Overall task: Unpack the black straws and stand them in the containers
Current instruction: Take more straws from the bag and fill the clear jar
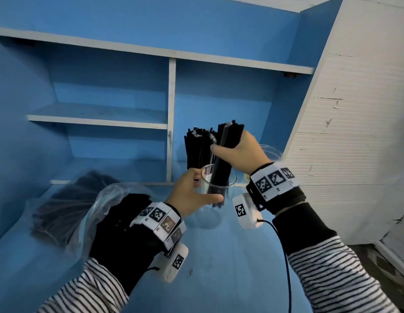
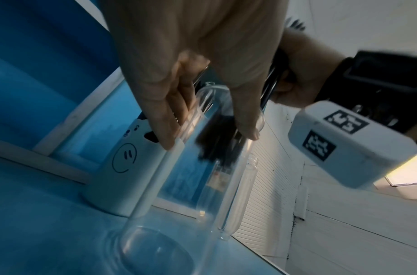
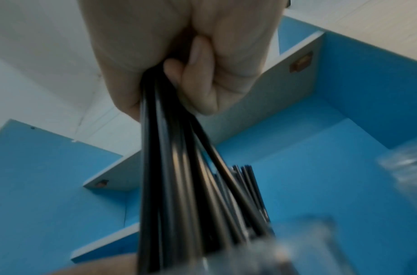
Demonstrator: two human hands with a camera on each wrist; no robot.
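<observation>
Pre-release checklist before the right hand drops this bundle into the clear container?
1. Right hand grip on straw bundle: ok, fingers wrapped around it.
2. Left hand steadying clear container: ok, thumb and fingers at its rim.
3. Bundle's lower ends inside the rim: ok.
4. Ends reaching the container's bottom: not ok, they hang partway down.
5. Container upright: ok.
6. Plastic bag with remaining straws apart from the container: ok.

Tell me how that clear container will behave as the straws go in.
The clear container looks tall and narrow, so probably tippy; the left hand steadies it. Its smooth wall may be slippery. The bundle of black straws entering it leans, likely pushing it sideways.
</observation>
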